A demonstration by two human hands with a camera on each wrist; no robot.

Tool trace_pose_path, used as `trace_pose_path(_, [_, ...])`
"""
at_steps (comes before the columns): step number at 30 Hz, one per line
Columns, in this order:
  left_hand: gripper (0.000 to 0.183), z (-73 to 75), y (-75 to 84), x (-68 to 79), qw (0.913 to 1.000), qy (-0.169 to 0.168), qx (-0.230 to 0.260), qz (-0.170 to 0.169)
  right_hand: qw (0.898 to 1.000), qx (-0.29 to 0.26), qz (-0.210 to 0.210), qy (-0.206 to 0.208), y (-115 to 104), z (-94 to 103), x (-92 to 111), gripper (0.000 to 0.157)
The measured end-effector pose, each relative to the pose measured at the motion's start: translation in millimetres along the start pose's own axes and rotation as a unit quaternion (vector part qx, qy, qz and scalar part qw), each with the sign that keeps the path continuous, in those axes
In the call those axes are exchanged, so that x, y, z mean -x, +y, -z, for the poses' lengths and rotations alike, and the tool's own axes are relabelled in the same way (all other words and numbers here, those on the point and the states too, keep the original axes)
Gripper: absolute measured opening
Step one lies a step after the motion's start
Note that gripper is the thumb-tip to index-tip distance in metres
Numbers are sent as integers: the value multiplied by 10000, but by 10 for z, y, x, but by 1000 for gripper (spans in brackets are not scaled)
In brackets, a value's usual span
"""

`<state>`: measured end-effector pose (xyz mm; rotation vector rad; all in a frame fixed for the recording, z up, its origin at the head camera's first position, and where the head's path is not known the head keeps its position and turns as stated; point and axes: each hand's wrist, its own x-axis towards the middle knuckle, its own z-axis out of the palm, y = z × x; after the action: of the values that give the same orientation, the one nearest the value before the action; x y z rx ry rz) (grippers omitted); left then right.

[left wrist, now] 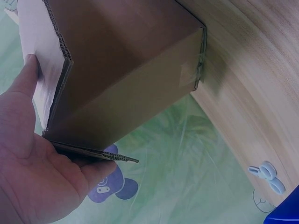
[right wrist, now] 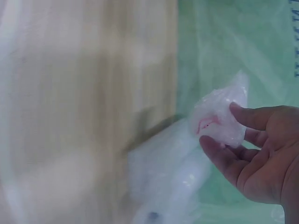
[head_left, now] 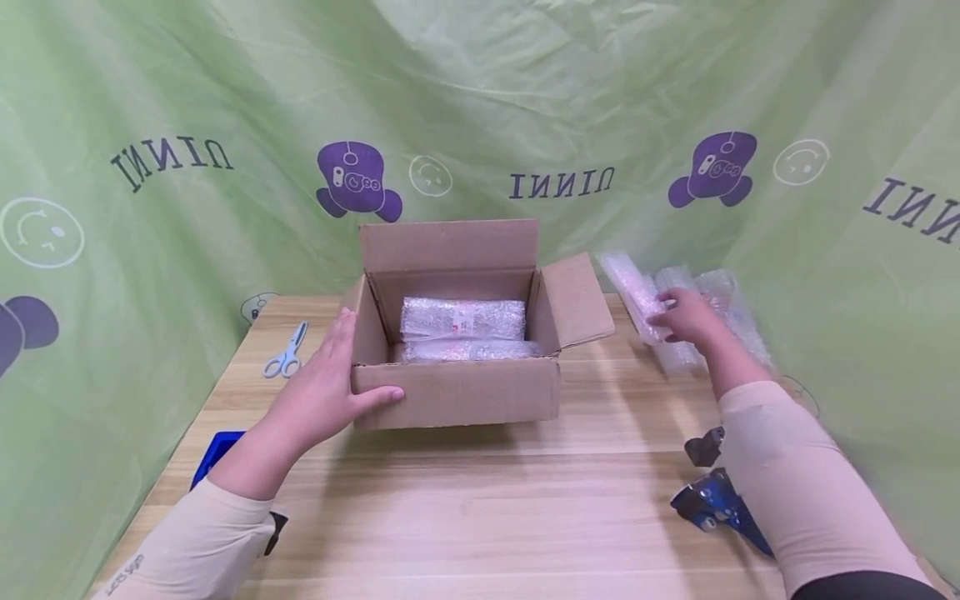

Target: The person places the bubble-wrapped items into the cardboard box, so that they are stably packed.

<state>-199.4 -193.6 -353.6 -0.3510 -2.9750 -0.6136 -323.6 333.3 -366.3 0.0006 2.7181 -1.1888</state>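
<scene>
A cardboard box (head_left: 457, 396) stands with its flaps up or folded outward, two bubble-wrapped packages (head_left: 480, 318) lying inside it. My left hand (head_left: 318, 387) grips the near left corner, thumb on the front flap and fingers along the side flap (left wrist: 46, 88). Over at the far right, my right hand (head_left: 688, 317) pinches a bubble-wrapped package (head_left: 630, 287) between thumb and fingers. Pink shows through the wrap of this package (right wrist: 219, 116) in the right wrist view. More bubble-wrapped packages (head_left: 738, 321) lie beneath and beside that hand.
Light blue scissors (head_left: 283, 354) lie left of the box. A blue object (head_left: 213, 454) is partly covered by my left forearm. Beside my right sleeve sits a blue and black tape dispenser (head_left: 720, 504). Green printed cloth (head_left: 465, 108) hangs behind the wooden table (head_left: 465, 517).
</scene>
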Motion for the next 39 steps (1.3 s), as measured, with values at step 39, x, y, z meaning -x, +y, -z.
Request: trace_pose_path(39, [128, -5, -2, 4, 10000, 10, -7, -37, 9705, -137, 2389, 294, -1660, -221, 348, 53])
